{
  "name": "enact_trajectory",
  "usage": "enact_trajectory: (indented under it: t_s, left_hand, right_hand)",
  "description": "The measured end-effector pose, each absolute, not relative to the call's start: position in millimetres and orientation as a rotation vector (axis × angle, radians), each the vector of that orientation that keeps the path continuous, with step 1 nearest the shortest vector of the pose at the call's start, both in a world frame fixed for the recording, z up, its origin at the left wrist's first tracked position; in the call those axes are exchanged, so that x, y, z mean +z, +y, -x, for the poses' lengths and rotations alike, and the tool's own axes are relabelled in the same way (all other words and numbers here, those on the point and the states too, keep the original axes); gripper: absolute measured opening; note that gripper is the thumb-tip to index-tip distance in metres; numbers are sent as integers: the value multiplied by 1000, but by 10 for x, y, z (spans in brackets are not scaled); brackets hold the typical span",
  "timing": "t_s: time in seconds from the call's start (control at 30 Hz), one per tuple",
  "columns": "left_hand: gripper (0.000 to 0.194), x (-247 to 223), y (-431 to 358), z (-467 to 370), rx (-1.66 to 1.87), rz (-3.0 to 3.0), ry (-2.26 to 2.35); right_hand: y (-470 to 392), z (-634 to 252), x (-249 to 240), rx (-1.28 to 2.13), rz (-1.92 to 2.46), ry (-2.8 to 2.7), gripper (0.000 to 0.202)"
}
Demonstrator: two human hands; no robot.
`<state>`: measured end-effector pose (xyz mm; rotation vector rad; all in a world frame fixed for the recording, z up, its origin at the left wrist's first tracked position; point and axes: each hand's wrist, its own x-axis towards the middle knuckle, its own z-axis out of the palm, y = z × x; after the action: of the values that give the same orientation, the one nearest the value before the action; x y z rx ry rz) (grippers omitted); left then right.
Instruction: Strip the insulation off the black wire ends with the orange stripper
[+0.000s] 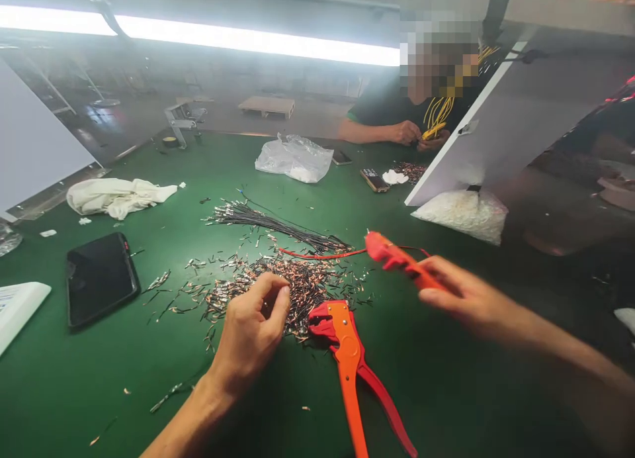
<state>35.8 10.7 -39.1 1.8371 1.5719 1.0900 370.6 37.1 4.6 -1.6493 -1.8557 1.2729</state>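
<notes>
My right hand (459, 292) grips a red-and-orange hand tool (391, 256), which looks like a wire stripper seen edge-on, slightly blurred. A red wire (322, 255) runs behind the tool's head and over the heap. My left hand (255, 319) is curled, thumb against the bent fingers; whatever it may hold is hidden. Beneath and behind it spreads a heap of short cut wire ends (307, 279), black with copper and silvery bits. Beside this hand, another orange-and-red wire stripper (347, 342) lies on the green table. Past the heap lies a bundle of black wires (272, 223) with metal terminals.
A black phone (102, 279) and a white cloth (119, 196) lie left. Farther back are a clear plastic bag (295, 159) and a small dark device (374, 180). Across the table a person (381, 114) handles yellow wires. A filled bag (464, 213) sits by a white panel (476, 134).
</notes>
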Motion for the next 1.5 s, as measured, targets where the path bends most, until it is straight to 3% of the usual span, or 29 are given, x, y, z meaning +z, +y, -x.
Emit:
enact_trajectory:
  t_s: [0.23,0.4,0.63,0.9,1.03,1.13,1.23,1.5]
  left_hand:
    - [16,-304,36,-484,1098,-1737,1279]
    - [11,-251,11,-576,978,-1429,959]
    - [14,-307,-52,-642,958,-1418,969]
    - [22,-196,-66,-608,928,-1747,697]
    - [19,-107,-42,-460,1081,-1788,883]
    - [16,-39,4,-297,1324,-1801,1220]
    - [12,-9,39,-231,1354,-1882,1398]
    - [11,-35,33,-331,1429,-2200,1342]
  right_hand:
    - [267,-2628,-321,1927,920,-1293,56]
    - [110,-2346,-279,1885,857,-1149,54]
    - [-75,-2324,-219,2087,695,-715,23]
    - [-7,-2284,-301,2303,491,-593,50]
    - [1,-2392,-231,2191,555,-569,62]
    - [-47,-2520,-225,2140,537,-605,51]
    - [-135,-2589,-335,2117,505,-659,42]
    - [-247,-2645,-594,2252,469,-975,34]
